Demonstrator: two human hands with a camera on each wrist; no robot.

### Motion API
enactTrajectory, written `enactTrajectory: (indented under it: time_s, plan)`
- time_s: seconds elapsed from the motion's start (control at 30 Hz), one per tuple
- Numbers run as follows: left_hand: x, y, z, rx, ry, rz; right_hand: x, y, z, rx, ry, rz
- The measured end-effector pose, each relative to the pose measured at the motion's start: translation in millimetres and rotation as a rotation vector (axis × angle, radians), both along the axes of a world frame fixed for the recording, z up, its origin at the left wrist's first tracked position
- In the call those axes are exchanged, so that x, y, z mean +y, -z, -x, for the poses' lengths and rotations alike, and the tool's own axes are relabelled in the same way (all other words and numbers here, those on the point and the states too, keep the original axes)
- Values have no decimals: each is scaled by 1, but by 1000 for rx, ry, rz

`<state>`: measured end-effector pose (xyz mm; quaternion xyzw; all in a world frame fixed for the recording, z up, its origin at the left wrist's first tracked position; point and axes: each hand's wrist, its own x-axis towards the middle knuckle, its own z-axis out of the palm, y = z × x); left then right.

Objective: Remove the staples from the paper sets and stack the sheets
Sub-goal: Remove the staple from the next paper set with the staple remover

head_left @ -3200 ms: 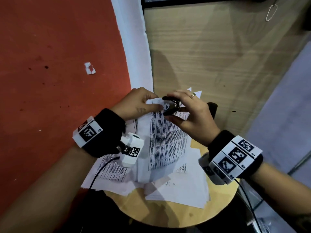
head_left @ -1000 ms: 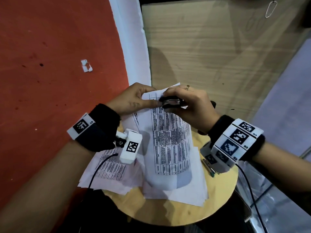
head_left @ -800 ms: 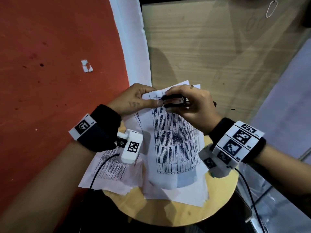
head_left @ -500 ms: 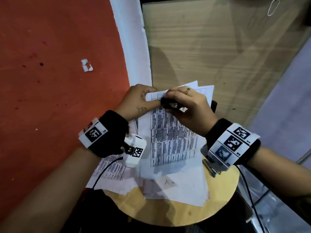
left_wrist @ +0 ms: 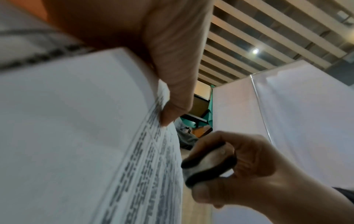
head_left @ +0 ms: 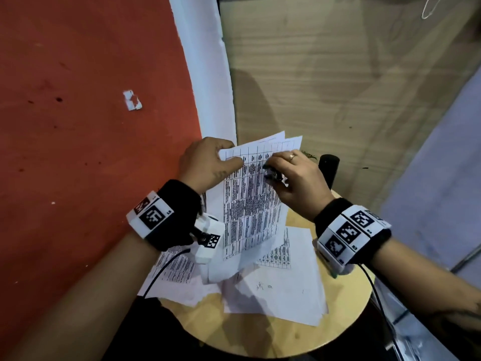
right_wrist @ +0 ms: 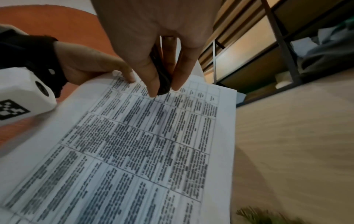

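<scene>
A printed paper set [head_left: 250,199] is lifted above the round wooden table [head_left: 273,337], its top edge fanned into separate sheets. My left hand [head_left: 208,160] pinches its top left corner [left_wrist: 162,109] between thumb and fingers. My right hand [head_left: 294,175] grips a black staple remover [head_left: 272,174] between thumb and fingers, just right of the left thumb and over the top of the page. The black staple remover [left_wrist: 206,166] shows a metal middle. In the right wrist view the staple remover [right_wrist: 162,78] hovers just above the printed sheet [right_wrist: 134,144]. No staple is visible.
Loose printed and blank sheets [head_left: 273,293] lie spread on the table under the lifted set. A black cylinder [head_left: 328,165] stands behind my right hand. An orange wall [head_left: 78,126] is to the left, a wooden panel [head_left: 338,87] behind.
The staple remover has come off the top left corner and moved slightly right and down. The sheets' top edges have fanned apart. My left hand keeps its pinch on the corner.
</scene>
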<state>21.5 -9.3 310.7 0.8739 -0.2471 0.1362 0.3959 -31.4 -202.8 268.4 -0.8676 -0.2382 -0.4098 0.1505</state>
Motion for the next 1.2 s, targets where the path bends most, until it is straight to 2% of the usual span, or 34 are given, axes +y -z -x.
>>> enactTrajectory:
  time_s: [0.2, 0.4, 0.6, 0.77, 0.9, 0.97, 1.1, 1.2]
  plan:
    - [2, 6, -10, 56, 72, -72, -6, 13, -14, 278, 114, -75]
    - [7, 10, -22, 74, 148, -86, -11, -6, -19, 361, -25, -137]
    - [12, 7, -22, 109, 261, -41, -11, -37, -22, 570, -127, -21]
    - [16, 5, -21, 55, 215, -99, -9, -48, -17, 573, -125, 0]
    - [4, -6, -4, -276, 15, -406, -3, -52, -7, 565, -138, -18]
    - [-3, -10, 2, -348, -24, -438, -1, -54, -2, 550, -116, -24]
    - [-6, -15, 8, -233, 44, -296, -1, -47, 11, 446, -109, -131]
    - [-2, -15, 9, -130, 129, -173, 5, -35, 22, 240, -136, -229]
